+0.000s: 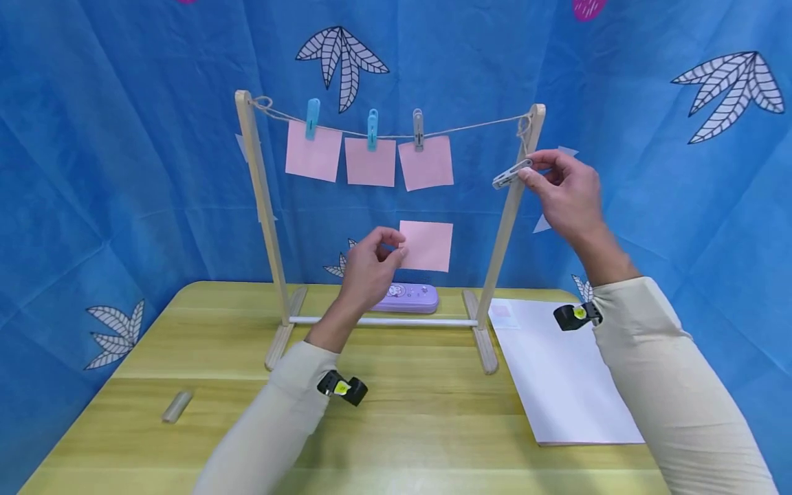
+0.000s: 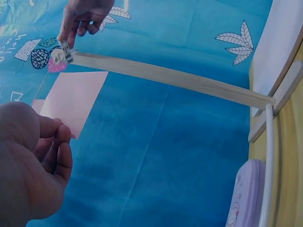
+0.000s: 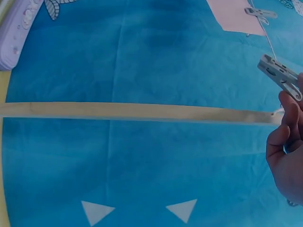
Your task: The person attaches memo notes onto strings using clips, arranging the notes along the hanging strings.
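My left hand (image 1: 372, 267) pinches a pink paper square (image 1: 427, 246) by its left edge, below the string. With thumb and fingers my right hand (image 1: 566, 192) holds a grey clothespin (image 1: 512, 174) in front of the right post. In the right wrist view this clothespin (image 3: 278, 74) points toward the string. Three pink paper squares hang on the string (image 1: 479, 126): the left (image 1: 313, 152) and middle (image 1: 370, 165) under blue clothespins, the right one (image 1: 427, 165) under a grey clothespin (image 1: 418, 127). The held paper (image 2: 73, 99) is apart from the string.
A wooden frame, with a left post (image 1: 262, 185), a right post (image 1: 504, 240) and a white crossbar (image 1: 383, 321), stands on the table (image 1: 396, 426). Behind the bar lies a purple case (image 1: 411, 298). White sheets (image 1: 566, 371) lie at right, a small grey-brown piece (image 1: 177, 406) at left.
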`<state>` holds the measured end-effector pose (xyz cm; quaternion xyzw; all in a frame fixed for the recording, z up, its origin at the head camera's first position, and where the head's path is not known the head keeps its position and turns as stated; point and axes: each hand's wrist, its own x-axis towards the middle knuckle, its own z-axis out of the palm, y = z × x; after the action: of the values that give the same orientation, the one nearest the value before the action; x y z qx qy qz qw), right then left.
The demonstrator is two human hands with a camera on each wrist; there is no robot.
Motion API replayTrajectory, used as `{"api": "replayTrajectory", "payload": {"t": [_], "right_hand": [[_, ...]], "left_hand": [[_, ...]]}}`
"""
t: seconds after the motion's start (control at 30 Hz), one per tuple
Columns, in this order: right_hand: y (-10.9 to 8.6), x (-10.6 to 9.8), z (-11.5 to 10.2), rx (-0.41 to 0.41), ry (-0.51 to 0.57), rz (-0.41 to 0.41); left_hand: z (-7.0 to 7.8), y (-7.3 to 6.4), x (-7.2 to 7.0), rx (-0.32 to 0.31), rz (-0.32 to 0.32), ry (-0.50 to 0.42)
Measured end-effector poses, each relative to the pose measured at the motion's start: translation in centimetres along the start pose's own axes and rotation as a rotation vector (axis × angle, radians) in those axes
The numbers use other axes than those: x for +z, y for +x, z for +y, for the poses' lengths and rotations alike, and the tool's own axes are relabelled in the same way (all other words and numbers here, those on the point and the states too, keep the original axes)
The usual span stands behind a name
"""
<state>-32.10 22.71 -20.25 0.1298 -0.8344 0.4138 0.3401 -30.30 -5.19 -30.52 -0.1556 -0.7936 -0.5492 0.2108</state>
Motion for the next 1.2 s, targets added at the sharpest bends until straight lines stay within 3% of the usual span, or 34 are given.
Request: {"api": "replayTrajectory", "payload": {"t": [0.2, 0.53, 0.93, 1.2], "right_hand": [[1.5, -0.2, -1.3, 0.022, -0.069, 0.013], [4.3, -0.2, -3.8, -0.04, -0.148, 0.034], [6.4, 0.3, -5.3, -0.099, -0.26, 0.026], [7.5, 0.6, -6.4, -0.108, -0.331, -0.015]], "left_hand": [[0.8, 1.4, 1.1, -0.011, -0.004, -0.01], [2.8, 3.7, 1.9, 0.008, 0.021, -0.018], [5.3, 6.9, 3.6, 0.086, 0.046, -0.039], [6.0, 8.5, 4.6, 0.072, 0.073, -0.05]]}}
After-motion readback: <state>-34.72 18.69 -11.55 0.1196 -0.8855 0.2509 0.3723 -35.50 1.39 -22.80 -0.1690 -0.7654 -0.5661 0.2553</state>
